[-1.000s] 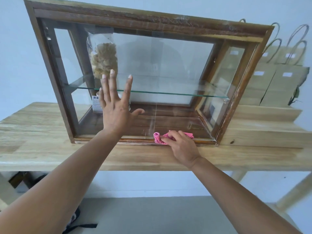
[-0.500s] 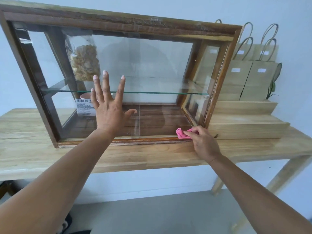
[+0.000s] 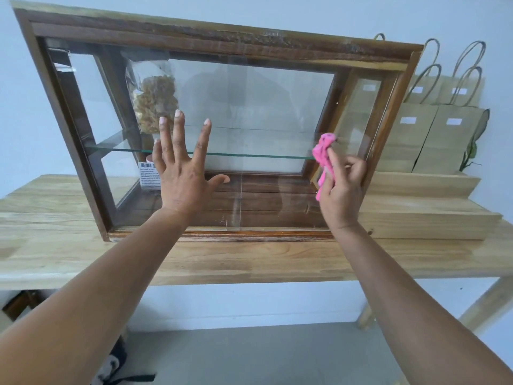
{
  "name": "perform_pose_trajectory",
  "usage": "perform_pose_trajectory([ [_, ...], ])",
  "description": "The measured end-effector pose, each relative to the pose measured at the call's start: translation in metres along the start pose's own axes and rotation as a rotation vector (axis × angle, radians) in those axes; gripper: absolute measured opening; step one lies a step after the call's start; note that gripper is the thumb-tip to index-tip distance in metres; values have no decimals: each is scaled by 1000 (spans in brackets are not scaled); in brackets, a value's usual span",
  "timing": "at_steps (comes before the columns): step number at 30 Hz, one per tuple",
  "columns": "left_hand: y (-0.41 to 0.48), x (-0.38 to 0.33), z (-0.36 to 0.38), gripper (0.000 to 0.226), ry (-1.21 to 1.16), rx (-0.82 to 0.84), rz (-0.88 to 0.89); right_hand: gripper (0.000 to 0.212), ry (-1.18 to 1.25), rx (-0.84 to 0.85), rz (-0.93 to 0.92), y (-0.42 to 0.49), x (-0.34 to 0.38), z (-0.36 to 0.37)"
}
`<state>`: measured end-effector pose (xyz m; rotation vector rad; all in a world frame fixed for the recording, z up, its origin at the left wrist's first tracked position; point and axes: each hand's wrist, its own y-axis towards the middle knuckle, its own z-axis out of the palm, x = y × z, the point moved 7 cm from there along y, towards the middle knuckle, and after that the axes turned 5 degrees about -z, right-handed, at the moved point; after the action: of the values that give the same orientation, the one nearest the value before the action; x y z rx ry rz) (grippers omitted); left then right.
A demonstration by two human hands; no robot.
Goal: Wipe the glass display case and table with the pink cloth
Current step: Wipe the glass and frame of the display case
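A wooden-framed glass display case [image 3: 216, 45] stands on a light wooden table [image 3: 249, 259]. My left hand [image 3: 183, 173] lies flat on the front glass with its fingers spread, left of the middle. My right hand [image 3: 342, 187] grips the bunched pink cloth [image 3: 323, 157] against the right side of the front glass, beside the right frame post, at about the height of the glass shelf [image 3: 249, 155]. Part of the cloth is hidden inside my fingers.
Inside the case a clear bag of snacks [image 3: 155, 101] leans at the back left above a labelled box [image 3: 148, 176]. Several brown paper bags [image 3: 433, 129] stand on wooden steps [image 3: 422, 207] right of the case. A dark bag [image 3: 116, 365] lies on the floor under the table.
My right hand has lifted the pink cloth from the case's bottom right corner up the right side of the glass to shelf height. My left hand has stayed flat on the glass.
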<state>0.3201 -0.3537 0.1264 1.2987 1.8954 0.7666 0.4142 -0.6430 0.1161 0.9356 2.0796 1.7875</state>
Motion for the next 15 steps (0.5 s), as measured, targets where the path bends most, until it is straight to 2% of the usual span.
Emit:
perform_pose_trajectory([
  [3,0,0,0,114,4,-8,7,46,19,106,-92,-28,23,24],
  [6,0,1,0,114,10,-20,14,43,12,285,-211,-61,47,52],
  [7,0,1,1,113,8,-23,16,37,-38,333,-253,-69,51,62],
  [9,-1,1,1,113,9,-32,17,20,-15,420,-208,-81,53,78],
  [10,-1,1,1,113,9,-38,19,22,-5,454,-228,-87,56,82],
  [13,-1,1,2,113,2,-50,26,42,-27,558,-516,-112,71,92],
  [15,-1,1,2,113,-1,-51,24,49,-65,594,-579,-117,71,95],
])
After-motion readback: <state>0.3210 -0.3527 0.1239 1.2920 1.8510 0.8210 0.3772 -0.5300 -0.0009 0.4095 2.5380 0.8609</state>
